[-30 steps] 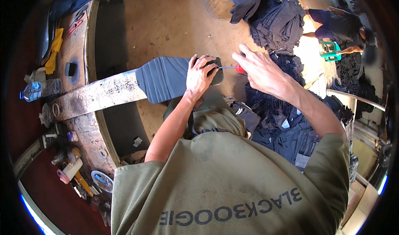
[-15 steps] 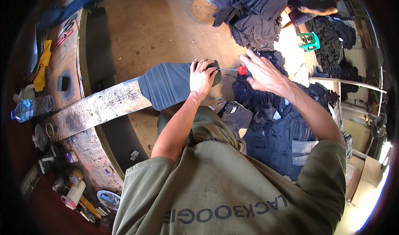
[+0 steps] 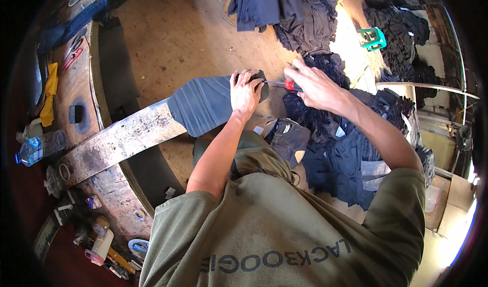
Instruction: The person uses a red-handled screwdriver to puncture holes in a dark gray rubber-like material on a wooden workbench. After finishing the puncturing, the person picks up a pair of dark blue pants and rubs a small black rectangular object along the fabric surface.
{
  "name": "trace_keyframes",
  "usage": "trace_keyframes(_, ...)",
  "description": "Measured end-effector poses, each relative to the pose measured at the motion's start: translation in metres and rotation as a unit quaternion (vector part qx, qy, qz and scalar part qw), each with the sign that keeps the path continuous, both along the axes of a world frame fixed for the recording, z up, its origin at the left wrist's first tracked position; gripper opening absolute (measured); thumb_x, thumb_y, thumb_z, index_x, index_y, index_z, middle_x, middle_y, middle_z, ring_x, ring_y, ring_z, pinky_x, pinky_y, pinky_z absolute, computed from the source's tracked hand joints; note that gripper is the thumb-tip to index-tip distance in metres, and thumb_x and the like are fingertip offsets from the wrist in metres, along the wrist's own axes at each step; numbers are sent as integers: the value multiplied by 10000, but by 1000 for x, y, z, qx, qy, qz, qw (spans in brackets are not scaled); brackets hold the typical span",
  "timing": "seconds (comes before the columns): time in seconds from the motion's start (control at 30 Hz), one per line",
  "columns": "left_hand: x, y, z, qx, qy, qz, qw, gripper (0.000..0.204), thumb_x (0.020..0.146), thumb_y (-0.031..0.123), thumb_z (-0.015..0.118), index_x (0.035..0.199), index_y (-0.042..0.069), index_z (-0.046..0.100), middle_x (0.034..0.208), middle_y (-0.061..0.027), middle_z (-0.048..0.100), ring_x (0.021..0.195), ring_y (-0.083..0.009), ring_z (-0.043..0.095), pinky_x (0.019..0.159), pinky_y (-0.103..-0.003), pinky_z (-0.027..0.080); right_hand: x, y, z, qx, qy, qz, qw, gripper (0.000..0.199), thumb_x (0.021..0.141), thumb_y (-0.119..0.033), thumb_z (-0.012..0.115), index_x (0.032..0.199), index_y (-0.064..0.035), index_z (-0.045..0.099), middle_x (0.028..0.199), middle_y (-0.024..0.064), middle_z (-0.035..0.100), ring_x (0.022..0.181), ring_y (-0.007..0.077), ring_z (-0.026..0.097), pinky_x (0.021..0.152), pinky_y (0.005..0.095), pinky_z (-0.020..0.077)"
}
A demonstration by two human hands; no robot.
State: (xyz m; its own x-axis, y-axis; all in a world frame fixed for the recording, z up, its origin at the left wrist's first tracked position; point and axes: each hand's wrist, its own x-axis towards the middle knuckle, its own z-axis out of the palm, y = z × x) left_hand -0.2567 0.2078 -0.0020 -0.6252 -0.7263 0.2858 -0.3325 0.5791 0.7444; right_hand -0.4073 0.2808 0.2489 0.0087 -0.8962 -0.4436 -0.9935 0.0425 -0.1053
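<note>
A wooden board [image 3: 124, 134] juts out from the workbench, its wider end covered by a dark ribbed cover [image 3: 201, 104]. My left hand [image 3: 245, 95] lies over the far end of this cover, fingers curled onto it near the tip. In my right hand [image 3: 319, 88] is a screwdriver [image 3: 289, 85] with a red handle, held by bent fingers. Its thin metal shaft points left, reaching the cover's end beside my left fingertips. The exact contact of the tip is hidden by those fingers.
Piles of dark garments [image 3: 340, 150] lie right of me and at the back. A green stool [image 3: 372, 39] stands back right. On the bench are scissors [image 3: 72, 58], a yellow cloth [image 3: 50, 94], a small dark block [image 3: 75, 114] and a plastic bottle [image 3: 33, 151].
The screwdriver and my right hand have shifted slightly left, toward the cover's end. My left hand keeps its hold. At the back right, the other person is now mostly out of view.
</note>
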Motion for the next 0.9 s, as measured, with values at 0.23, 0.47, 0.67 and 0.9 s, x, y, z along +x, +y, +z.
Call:
trace_keyframes(0.23, 0, -1, -3, 10, -6, 4, 1000, 179, 950, 280, 800, 1062, 163, 877, 1350, 34, 743, 1385, -213, 612, 1267, -509, 335, -7, -1, -14, 72, 125, -21, 989, 424, 1074, -288, 641, 1395, -12, 619, 1121, 237, 750, 1012, 470, 720, 954, 555, 566)
trace_keyframes(0.47, -1, -3, -1, 15, 12, -5, 1000, 217, 918, 330, 830, 1058, 169, 873, 1338, 23, 749, 1355, -220, 623, 1246, -508, 343, -26, 7, -3, 39, -30, -33, 998, 504, 967, -206, 742, 1372, 25, 550, 1257, 295, 654, 1155, 488, 679, 988, 515, 568)
trace_keyframes(0.67, 0, -7, 5, 12, 6, -8, 1000, 233, 915, 360, 820, 1048, 177, 876, 1306, 41, 738, 1283, -202, 628, 1206, -467, 355, -21, 24, -12, -68, 119, 112, 984, 339, 1002, -218, 737, 1287, -53, 657, 1128, 184, 658, 1063, 382, 694, 940, 495, 567)
trace_keyframes(0.9, -2, -7, 2, 39, -22, -22, 999, 309, 911, 379, 829, 1146, 179, 847, 1344, 13, 730, 1302, -235, 635, 1204, -480, 369, -15, -13, -8, 10, -29, -134, 991, 475, 1032, -298, 730, 1254, 73, 533, 1015, 305, 731, 1007, 504, 733, 875, 510, 586)
